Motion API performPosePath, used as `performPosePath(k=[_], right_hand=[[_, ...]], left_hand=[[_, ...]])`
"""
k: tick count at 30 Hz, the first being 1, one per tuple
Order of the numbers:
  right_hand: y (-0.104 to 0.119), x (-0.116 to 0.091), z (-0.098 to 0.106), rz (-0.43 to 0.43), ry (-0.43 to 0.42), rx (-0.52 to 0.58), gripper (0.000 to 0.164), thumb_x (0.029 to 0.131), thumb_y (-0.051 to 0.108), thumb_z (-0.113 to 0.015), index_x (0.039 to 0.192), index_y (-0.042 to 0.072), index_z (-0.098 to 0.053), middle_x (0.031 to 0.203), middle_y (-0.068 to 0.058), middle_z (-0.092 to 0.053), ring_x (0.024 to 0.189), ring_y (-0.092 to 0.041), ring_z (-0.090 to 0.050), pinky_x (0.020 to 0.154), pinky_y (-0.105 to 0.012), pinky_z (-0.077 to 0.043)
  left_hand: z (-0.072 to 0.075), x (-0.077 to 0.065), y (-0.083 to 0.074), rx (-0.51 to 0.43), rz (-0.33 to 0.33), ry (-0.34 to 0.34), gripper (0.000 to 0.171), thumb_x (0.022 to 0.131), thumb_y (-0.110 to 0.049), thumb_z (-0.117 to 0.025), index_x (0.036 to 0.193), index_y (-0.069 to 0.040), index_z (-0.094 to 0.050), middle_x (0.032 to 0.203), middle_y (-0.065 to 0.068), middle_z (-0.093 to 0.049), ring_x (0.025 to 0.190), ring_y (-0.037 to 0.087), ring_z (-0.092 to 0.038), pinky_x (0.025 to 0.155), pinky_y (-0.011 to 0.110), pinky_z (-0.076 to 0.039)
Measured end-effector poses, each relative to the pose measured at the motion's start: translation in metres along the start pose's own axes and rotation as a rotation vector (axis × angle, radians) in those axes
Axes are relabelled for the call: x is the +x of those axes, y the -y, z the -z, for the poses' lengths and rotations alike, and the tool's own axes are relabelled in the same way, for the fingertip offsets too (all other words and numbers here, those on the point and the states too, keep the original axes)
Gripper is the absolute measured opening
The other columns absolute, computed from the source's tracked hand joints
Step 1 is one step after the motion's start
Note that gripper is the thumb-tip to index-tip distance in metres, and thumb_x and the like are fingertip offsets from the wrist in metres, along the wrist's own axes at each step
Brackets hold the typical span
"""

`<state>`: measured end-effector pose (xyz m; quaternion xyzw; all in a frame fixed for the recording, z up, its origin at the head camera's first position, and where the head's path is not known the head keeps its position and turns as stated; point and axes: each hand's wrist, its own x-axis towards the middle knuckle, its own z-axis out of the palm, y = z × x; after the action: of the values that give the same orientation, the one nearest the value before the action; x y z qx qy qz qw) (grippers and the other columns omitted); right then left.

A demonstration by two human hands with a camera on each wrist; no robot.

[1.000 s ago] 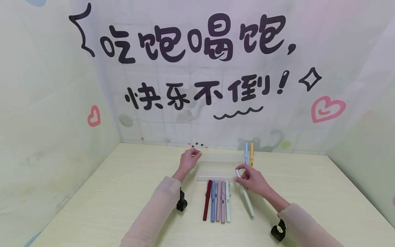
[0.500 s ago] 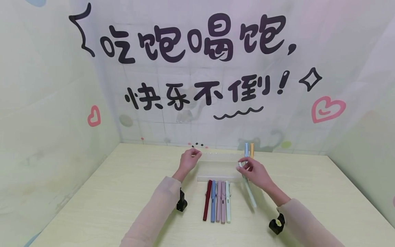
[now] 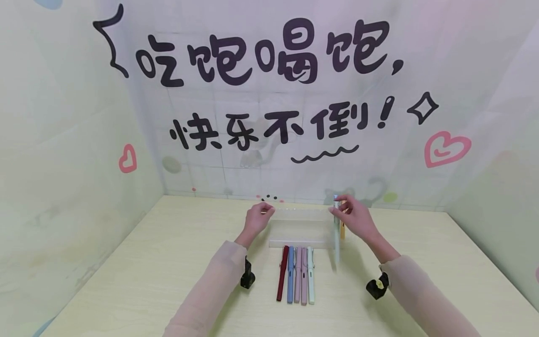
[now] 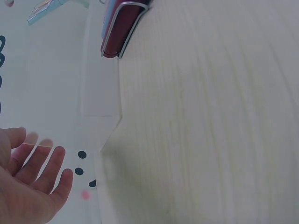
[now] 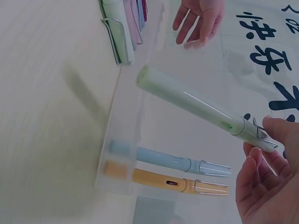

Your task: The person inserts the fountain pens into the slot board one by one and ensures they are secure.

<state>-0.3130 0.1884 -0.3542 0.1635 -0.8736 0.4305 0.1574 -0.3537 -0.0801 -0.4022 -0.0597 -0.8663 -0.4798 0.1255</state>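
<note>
A printed backdrop (image 3: 252, 182) closes off the far side of my view, and the pale wooden table (image 3: 126, 281) spreads out below it, giving everything a flat footing. On it stands the transparent holder (image 3: 294, 244), its low front wall probably there to keep pen ends from sliding out. The left hand (image 3: 258, 219) pinches the holder's upper left edge between thumb and fingers, which I read as bracing so light a piece against a nudge. The right hand (image 3: 355, 220) grasps the pale green pen (image 5: 187, 100) near its cap, the barrel hanging down in front of the holder's right end; a grip that high seems meant to leave the lower length unobstructed. Five pens (image 3: 298, 281) lie side by side just in front of the holder, caps toward it, presumably to be easy to lift by that end. Smallest to my eye, the light blue pen (image 5: 161, 157) and the orange pen (image 5: 156, 179) stand caps up at the holder's right end, their lower tips behind the front wall.
</note>
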Motion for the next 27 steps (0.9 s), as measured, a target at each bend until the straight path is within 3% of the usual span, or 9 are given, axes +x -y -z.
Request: performPosePath(k=[14, 27], right_hand=[[0.015, 0.021, 0.007, -0.02, -0.068, -0.046, 0.031, 0.084, 0.022, -0.06, 0.109, 0.005, -0.054, 0.082, -0.01, -0.058, 0.066, -0.021, -0.05, 0.054, -0.029, -0.043], [0.011, 0.023, -0.005, 0.003, -0.165, -0.013, 0.027, 0.083, 0.022, -0.062, 0.106, 0.008, -0.055, 0.08, -0.01, -0.058, 0.06, -0.021, -0.051, 0.048, -0.029, -0.044]], left_hand=[[0.0, -0.001, 0.0, 0.011, -0.027, 0.001, 0.019, 0.087, -0.016, -0.055, 0.095, 0.0, -0.062, 0.092, 0.011, -0.062, 0.089, 0.025, -0.058, 0.077, 0.034, -0.047], [0.002, -0.002, -0.001, 0.011, -0.02, 0.002, 0.019, 0.087, -0.016, -0.055, 0.095, 0.0, -0.062, 0.093, 0.012, -0.062, 0.089, 0.025, -0.058, 0.077, 0.034, -0.047]])
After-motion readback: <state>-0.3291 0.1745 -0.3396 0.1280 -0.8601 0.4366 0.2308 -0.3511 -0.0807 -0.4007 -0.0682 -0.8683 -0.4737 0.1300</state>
